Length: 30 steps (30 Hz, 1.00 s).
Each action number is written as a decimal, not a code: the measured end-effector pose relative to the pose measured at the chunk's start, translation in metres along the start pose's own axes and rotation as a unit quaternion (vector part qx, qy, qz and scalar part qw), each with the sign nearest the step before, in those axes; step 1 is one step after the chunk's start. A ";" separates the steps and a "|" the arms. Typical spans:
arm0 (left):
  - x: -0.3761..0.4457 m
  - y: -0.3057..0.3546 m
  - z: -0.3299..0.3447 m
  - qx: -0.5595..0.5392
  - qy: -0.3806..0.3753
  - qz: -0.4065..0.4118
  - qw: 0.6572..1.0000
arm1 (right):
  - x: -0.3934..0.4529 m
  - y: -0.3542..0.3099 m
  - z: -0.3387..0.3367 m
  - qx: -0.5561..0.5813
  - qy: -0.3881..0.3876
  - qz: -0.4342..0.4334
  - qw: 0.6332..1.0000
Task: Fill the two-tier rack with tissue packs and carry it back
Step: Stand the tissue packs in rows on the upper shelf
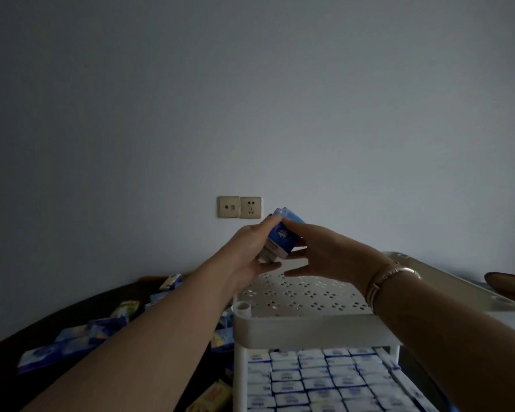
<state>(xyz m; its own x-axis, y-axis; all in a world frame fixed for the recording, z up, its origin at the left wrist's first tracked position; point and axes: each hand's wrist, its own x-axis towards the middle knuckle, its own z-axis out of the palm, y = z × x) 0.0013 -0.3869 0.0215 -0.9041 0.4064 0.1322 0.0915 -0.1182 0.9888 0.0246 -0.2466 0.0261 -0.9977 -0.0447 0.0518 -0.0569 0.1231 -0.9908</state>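
Note:
A white two-tier rack [309, 324] stands in front of me on a dark table. Its perforated top tier [304, 295] is bare, and its lower tier [318, 379] is packed with rows of white-and-blue tissue packs. Above the far edge of the top tier, my left hand [247, 251] and my right hand [324, 251] both grip a small stack of blue tissue packs [283, 236], tilted. A bangle sits on my right wrist.
Loose tissue packs [72, 343] lie scattered on the dark table [27, 331] left of the rack. A wall with two socket plates [239, 207] stands close behind. A white lid-like piece [446, 278] and a dark object [509, 285] sit at the right.

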 end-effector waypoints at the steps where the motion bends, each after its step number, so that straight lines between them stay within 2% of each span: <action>1: 0.000 0.000 0.000 0.000 -0.002 0.002 1.000 | -0.002 0.000 0.000 0.004 -0.001 0.001 1.000; 6: 0.002 -0.003 -0.001 0.067 0.032 0.009 0.997 | -0.006 -0.006 0.000 0.057 0.003 -0.022 0.998; 10: 0.003 -0.004 -0.005 0.099 0.057 0.041 0.993 | -0.003 -0.007 0.004 0.070 -0.039 -0.019 0.997; 13: 0.001 -0.006 -0.007 0.126 0.063 0.040 0.989 | 0.000 -0.007 0.008 0.086 -0.039 -0.022 0.995; 16: 0.004 -0.003 -0.010 0.165 0.106 0.066 0.978 | 0.002 -0.009 0.010 -0.046 -0.010 -0.022 0.999; 18: 0.007 0.001 -0.018 0.235 0.161 0.087 0.955 | 0.005 -0.013 0.011 -0.166 0.013 -0.010 0.986; 19: 0.008 0.004 -0.023 0.261 0.162 0.083 0.948 | 0.008 -0.016 0.012 -0.210 0.023 -0.008 0.977; 22: 0.013 0.001 -0.035 0.312 0.102 0.020 0.944 | 0.019 -0.025 0.021 -0.299 0.023 -0.032 0.953; 24: 0.013 -0.009 -0.038 0.355 0.058 -0.018 0.933 | 0.025 -0.024 0.027 -0.316 0.016 -0.050 0.947; 26: 0.015 -0.022 -0.039 0.373 0.028 -0.025 0.927 | 0.029 -0.018 0.028 -0.296 0.015 -0.060 0.953; 30: 0.020 -0.030 -0.044 0.317 0.004 -0.029 0.948 | 0.028 -0.008 0.023 -0.220 -0.001 -0.055 0.974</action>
<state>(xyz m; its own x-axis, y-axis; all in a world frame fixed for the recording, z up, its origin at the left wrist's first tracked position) -0.0381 -0.4147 -0.0087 -0.9181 0.3882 0.0793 0.2727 0.4740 0.8372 -0.0015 -0.2720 0.0327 -0.9845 -0.0844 0.1539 -0.1752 0.5301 -0.8297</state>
